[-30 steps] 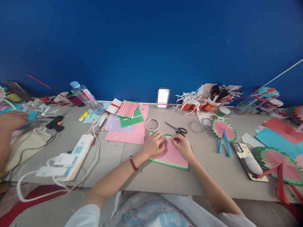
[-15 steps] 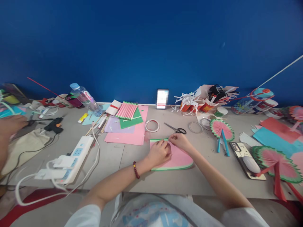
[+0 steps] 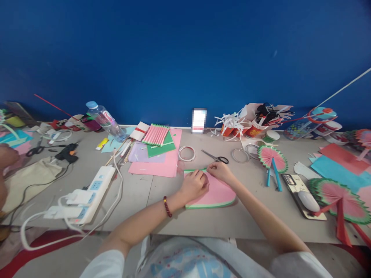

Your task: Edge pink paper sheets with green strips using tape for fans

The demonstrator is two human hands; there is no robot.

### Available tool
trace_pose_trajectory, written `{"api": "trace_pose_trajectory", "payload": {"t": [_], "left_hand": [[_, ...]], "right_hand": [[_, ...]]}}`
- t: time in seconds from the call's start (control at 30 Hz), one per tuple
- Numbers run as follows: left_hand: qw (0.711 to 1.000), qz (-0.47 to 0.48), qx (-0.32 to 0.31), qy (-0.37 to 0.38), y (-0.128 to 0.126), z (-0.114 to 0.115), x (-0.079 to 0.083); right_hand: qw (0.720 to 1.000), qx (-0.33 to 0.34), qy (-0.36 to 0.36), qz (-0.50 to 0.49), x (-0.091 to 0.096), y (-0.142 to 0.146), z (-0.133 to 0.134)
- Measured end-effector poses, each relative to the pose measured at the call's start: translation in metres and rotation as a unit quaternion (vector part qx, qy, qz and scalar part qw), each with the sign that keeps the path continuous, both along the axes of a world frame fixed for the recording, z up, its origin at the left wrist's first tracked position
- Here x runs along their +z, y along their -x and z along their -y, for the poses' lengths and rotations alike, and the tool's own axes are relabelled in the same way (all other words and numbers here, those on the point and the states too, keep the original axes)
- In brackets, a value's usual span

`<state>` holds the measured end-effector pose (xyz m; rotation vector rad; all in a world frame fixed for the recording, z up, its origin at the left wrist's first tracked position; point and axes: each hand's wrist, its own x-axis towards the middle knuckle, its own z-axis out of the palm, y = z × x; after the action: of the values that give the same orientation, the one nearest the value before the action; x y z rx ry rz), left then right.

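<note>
A pink sheet of paper [image 3: 218,195] with green edging and a rounded right end lies on the table before me. My left hand [image 3: 194,185] rests on its left half, fingers bent and pressed down near the far edge. There my right hand [image 3: 219,170] pinches the paper's green border, thumb and fingertips together. My fingers cover part of that edge. Just beyond my right hand are black-handled scissors [image 3: 215,156]. A coil of white cord [image 3: 187,153] lies past my left hand.
A power strip [image 3: 95,195] with plugs and white cables stands left. Behind it are a tilted bottle [image 3: 108,122] and a pleated pink paper [image 3: 157,135]. Watermelon-coloured fans [image 3: 272,159], a phone [image 3: 292,183] and a mouse [image 3: 308,201] lie right. Another person's hand [image 3: 8,155] is far left.
The other person's hand at the far left has drawn back toward the left edge, uncovering scissors there. My hands and the pink paper have hardly moved.
</note>
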<state>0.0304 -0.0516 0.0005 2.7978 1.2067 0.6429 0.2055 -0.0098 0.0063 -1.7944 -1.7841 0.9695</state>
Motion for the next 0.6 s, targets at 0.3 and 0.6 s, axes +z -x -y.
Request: {"api": "trace_pose_trajectory", "payload": {"t": [0.3, 0.6], "left_hand": [[0.999, -0.032, 0.023, -0.009, 0.0021, -0.0056, 0.0017], [0.998, -0.066, 0.022, 0.001, -0.0007, -0.0059, 0.0050]], "right_hand": [[0.999, -0.004, 0.003, 0.050, 0.0075, 0.0037, 0.0012], [0.999, 0.004, -0.007, 0.050, 0.0036, 0.0035, -0.0001]]}}
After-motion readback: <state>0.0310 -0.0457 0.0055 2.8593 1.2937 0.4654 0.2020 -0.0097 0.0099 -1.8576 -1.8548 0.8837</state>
